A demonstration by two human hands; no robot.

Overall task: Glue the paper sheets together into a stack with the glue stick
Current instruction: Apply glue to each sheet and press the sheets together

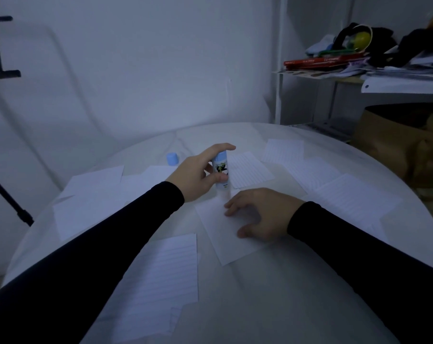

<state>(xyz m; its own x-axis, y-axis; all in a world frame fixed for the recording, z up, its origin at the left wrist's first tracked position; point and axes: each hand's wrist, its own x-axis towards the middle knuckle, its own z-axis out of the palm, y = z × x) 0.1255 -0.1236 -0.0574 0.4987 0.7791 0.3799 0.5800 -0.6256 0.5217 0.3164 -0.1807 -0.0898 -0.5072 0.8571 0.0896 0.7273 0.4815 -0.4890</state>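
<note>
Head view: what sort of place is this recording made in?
Probably a home room or small study, dimly lit. A round white table stands against a plain wall, a white metal shelf beside it is piled with books and clothes, and a brown paper bag sits underneath.

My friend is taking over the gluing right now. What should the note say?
Left hand grips the blue-and-white glue stick upright, uncapped, tip at the far edge of the white paper sheet in the middle.
Right hand presses that sheet flat with spread fingers.
The light-blue round cap stands on the white round table.
Other lined sheets lie scattered singly; no stack shows yet.
Left: glue and stack them all.
</note>
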